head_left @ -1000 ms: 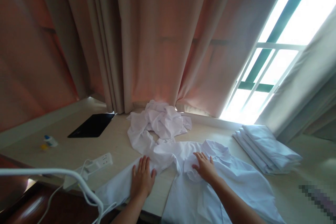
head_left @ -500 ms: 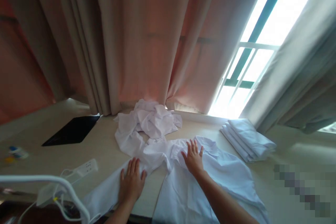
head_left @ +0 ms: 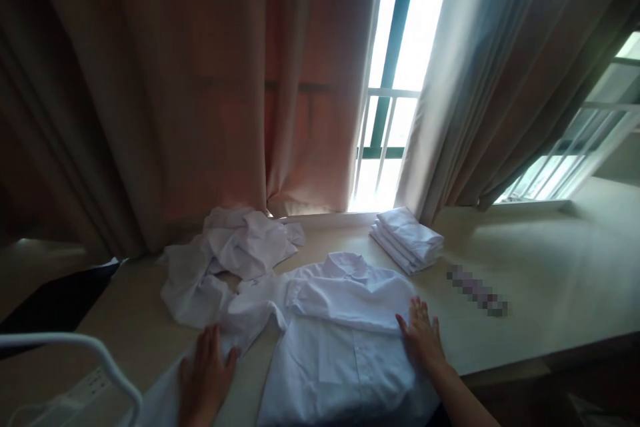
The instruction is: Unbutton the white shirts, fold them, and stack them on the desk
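A white collared shirt (head_left: 345,360) lies front up on the table, its collar toward the window and its buttons showing. One sleeve (head_left: 345,303) is laid across the chest. My right hand (head_left: 425,339) rests flat, fingers spread, at the shirt's right edge near the shoulder end of that sleeve. On the left, my left hand (head_left: 206,373) lies with fingers stretched out over white cloth that runs out from the shirt's left side. Behind it is a crumpled heap of white cloth (head_left: 250,240), which touches the shirt's left shoulder area.
A stack of folded white cloth (head_left: 407,240) stands at the back right of the table (head_left: 540,267). At the left are a flat black item (head_left: 60,297), a white power strip (head_left: 90,390) and a curved white tube (head_left: 107,353). Curtains (head_left: 210,113) hang behind.
My right hand has moved right and toward me, from near the collar to the shirt's right edge. The sleeve now lies straighter across the chest. The view has turned to the right.
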The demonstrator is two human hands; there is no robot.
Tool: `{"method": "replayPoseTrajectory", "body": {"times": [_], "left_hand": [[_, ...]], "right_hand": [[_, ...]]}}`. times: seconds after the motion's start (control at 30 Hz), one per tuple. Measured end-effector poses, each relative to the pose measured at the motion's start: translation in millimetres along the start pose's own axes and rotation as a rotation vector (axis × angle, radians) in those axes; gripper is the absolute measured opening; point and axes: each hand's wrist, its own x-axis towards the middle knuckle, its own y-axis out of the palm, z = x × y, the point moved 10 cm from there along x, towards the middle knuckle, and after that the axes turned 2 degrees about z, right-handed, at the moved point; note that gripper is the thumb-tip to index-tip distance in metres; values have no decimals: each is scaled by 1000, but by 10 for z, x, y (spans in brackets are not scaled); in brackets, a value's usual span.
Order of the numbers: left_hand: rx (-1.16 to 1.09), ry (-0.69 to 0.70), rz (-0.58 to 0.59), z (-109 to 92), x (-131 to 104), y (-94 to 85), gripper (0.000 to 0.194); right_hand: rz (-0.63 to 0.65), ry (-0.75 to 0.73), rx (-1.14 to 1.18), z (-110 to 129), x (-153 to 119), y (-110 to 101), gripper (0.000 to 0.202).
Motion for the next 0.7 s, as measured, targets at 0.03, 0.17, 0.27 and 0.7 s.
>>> {"method": "replayPoseTrajectory", "body": {"times": [0.03,0.17,0.27,0.7], "left_hand": [[-10,-1,-25,-30,-21,-78,61],[-45,114,-122,-543,-38,-471,56],[-84,441,-74,-1513,4,-649,57],[-143,579,281,-2612,140,521,57]], "right_hand": [[28,-9,2,-84,-36,81,76],[12,-5,-11,-183,-106,198,78],[-12,23,0,-169,-64,166,80],[0,183,-41,-837,175,-56,74]]}}
